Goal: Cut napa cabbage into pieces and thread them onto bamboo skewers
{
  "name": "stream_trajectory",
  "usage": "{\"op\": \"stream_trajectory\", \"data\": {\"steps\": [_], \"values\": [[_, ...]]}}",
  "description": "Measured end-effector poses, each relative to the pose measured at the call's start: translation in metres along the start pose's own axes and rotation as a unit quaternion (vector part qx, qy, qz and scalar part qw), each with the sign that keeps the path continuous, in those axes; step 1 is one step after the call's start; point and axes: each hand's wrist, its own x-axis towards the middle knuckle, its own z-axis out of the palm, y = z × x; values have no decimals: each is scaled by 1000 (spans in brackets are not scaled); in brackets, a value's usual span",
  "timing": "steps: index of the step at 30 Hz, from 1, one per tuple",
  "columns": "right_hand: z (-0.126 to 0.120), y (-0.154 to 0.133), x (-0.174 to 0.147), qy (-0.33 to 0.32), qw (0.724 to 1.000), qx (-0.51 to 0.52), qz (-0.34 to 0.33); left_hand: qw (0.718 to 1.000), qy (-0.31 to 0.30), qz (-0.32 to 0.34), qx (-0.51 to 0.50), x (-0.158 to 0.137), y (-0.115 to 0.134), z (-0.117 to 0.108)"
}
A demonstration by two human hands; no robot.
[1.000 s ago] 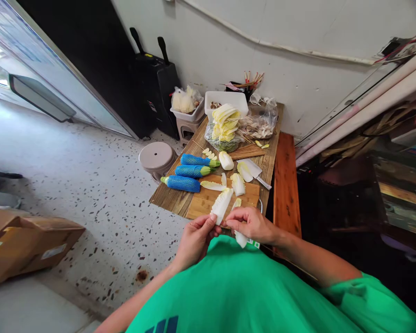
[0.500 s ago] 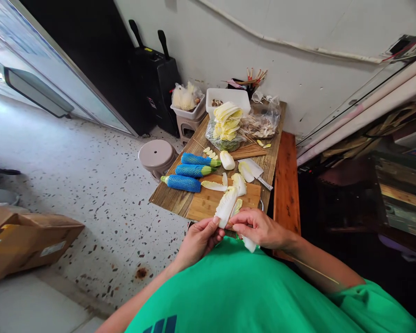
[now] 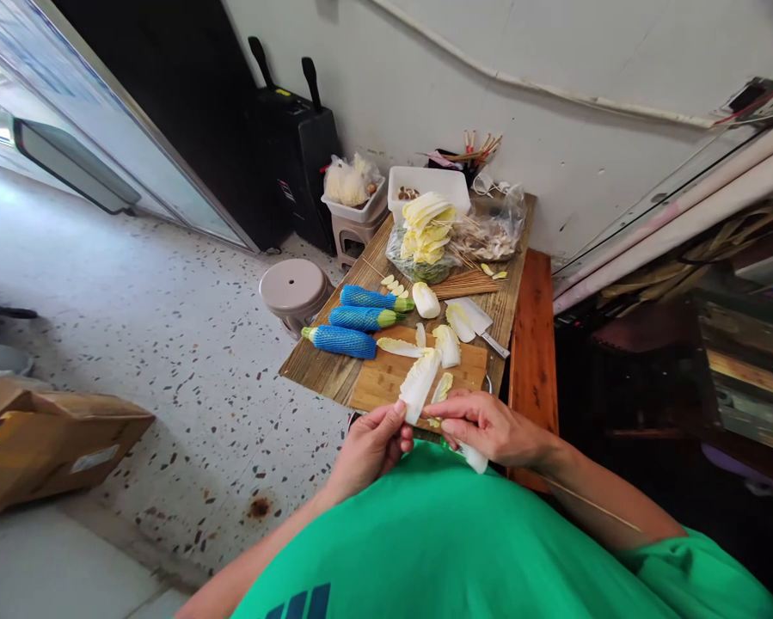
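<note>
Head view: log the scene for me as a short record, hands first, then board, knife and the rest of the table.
Left hand: pinching the near end of a pale cabbage leaf
Right hand: closed, apparently on a thin stick that extends behind it; a white leaf piece shows below
Cutting board: loose leaves at its far edge
Cleaver: on the table beyond the board, a leaf overlapping its blade
Blue-netted vegetables: three, left of the board
Unclear: whether the stick pierces the leaf piece

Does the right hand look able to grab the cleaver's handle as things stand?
Probably not until freed: the right hand seems to grip a thin stick. Otherwise the way looks clear; the cleaver's handle lies uncovered.
</note>
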Motion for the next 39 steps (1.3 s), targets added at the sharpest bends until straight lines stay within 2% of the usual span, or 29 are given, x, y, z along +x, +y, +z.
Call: {"op": "stream_trajectory", "data": {"steps": [11, 16, 20, 23, 29, 34, 39], "values": [[-3, -11, -1, -14, 999, -40, 7, 999, -34, -6, 12, 2, 2, -3], [-5, -14, -2, -26, 998, -50, 1, 999, -30, 1, 24, 2, 0, -3], [-7, -15, -3, -33, 998, -59, 18, 997, -17, 27, 67, 2, -1, -5], [-10, -18, -4, -38, 996, -80, 28, 993, -31, 43, 109, 2, -1, -8], [-11, -22, -3, -53, 995, -79, 25, 989, -42, 14, 143, 2, -2, -10], [-6, -22, -2, -22, 997, -54, 45, 989, -47, -12, 138, 2, -2, -10], [-4, -20, 0, -4, 996, -41, 75, 989, -51, -11, 138, 0, -2, -10]]}}
